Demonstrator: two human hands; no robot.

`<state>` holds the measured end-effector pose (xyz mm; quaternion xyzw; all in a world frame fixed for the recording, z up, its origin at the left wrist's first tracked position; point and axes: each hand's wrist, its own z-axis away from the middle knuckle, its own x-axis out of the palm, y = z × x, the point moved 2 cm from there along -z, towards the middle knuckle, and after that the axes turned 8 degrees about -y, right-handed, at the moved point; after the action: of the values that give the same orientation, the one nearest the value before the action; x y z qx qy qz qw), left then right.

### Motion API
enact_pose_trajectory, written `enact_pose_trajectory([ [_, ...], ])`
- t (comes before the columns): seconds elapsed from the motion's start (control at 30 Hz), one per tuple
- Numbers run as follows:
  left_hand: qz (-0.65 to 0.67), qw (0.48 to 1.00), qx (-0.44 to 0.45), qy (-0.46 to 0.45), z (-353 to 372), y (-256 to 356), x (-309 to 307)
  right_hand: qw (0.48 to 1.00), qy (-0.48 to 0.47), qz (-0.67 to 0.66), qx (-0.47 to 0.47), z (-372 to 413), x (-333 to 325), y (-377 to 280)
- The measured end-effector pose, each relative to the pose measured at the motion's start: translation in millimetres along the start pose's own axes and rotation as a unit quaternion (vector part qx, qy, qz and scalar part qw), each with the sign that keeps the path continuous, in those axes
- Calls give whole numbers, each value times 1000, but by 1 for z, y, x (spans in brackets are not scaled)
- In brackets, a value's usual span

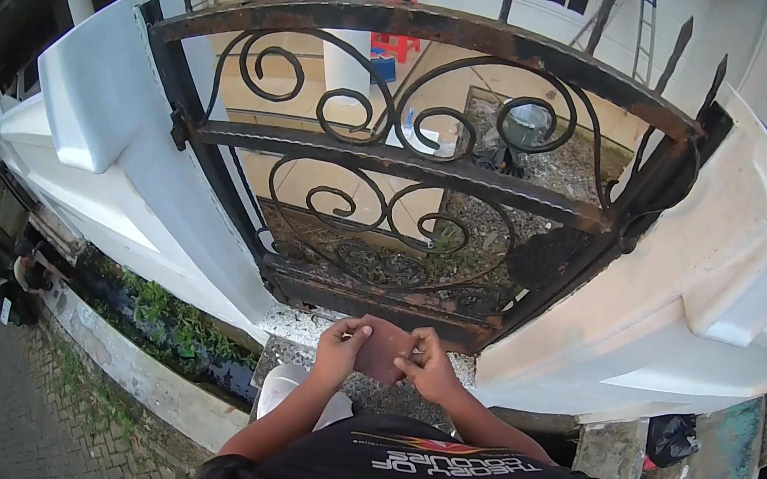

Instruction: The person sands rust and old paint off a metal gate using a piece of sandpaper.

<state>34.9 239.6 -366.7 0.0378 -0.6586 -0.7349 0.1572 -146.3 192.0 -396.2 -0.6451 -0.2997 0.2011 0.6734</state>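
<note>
A small reddish-brown sheet of sandpaper is stretched between my two hands in front of my chest. My left hand pinches its upper left side between thumb and fingers. On the opposite edge, my right hand has a similar pinch. Just beyond the sheet stands a black metal gate with scrollwork and pointed spikes. Rust-brown patches show along its curved top bar and its lower rail. The sheet appears apart from the gate.
White wall pillars flank the gate, with a sloping white wall at right. A weedy ditch runs along the left beside a paved lane. Another person bends near a parked motorbike. Behind the gate stands a bucket.
</note>
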Motion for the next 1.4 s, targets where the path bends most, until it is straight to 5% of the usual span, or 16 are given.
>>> enact_pose_trajectory([
  [0.07, 3, 1000, -3, -5, -2, 15, -7, 999, 31, 8, -2, -14, 3, -12],
  [0.17, 70, 987, 16, -143, -7, 20, -19, 991, 66, 119, -10, -48, 3, -24],
  [0.33, 31, 984, 49, -169, -32, 49, -54, 927, -45, 365, -73, -103, 38, -122],
  [0.4, -269, 948, 165, -29, -51, 85, -88, 779, 24, 494, -386, -134, 38, -162],
  [0.47, -316, 891, 318, 75, -78, 116, -126, 741, 145, 489, -437, -156, 17, -193],
  [0.53, -345, 877, 303, 141, -95, 160, -156, 648, 268, 505, -502, -175, -5, -218],
  [0.63, -348, 881, 292, 135, -132, 204, -192, 616, 399, 472, -489, -191, -43, -233],
  [0.7, -461, 776, 409, 134, -153, 229, -204, 630, 445, 480, -418, -192, -65, -235],
  [0.73, -460, 785, 398, 118, -163, 242, -207, 633, 449, 488, -399, -192, -59, -239],
  [0.8, -546, 702, 451, 74, -179, 270, -207, 687, 455, 397, -405, -194, -49, -246],
  [0.9, -583, 699, 413, -18, -213, 276, -204, 647, 509, 506, -256, -200, -26, -261],
  [0.97, -616, 687, 385, -39, -227, 272, -195, 664, 469, 540, -219, -199, -30, -259],
  [1.07, -655, 662, 362, -50, -230, 265, -182, 590, 404, 691, -102, -201, -21, -269],
  [1.27, -607, 675, 387, -159, -222, 255, -123, 681, 330, 652, -41, -204, -3, -299],
  [1.33, -632, 637, 412, -159, -217, 255, -125, 678, 300, 671, -7, -197, -11, -295],
  [1.4, -691, 640, 329, -67, -215, 253, -149, 650, 261, 710, -75, -196, -13, -297],
])
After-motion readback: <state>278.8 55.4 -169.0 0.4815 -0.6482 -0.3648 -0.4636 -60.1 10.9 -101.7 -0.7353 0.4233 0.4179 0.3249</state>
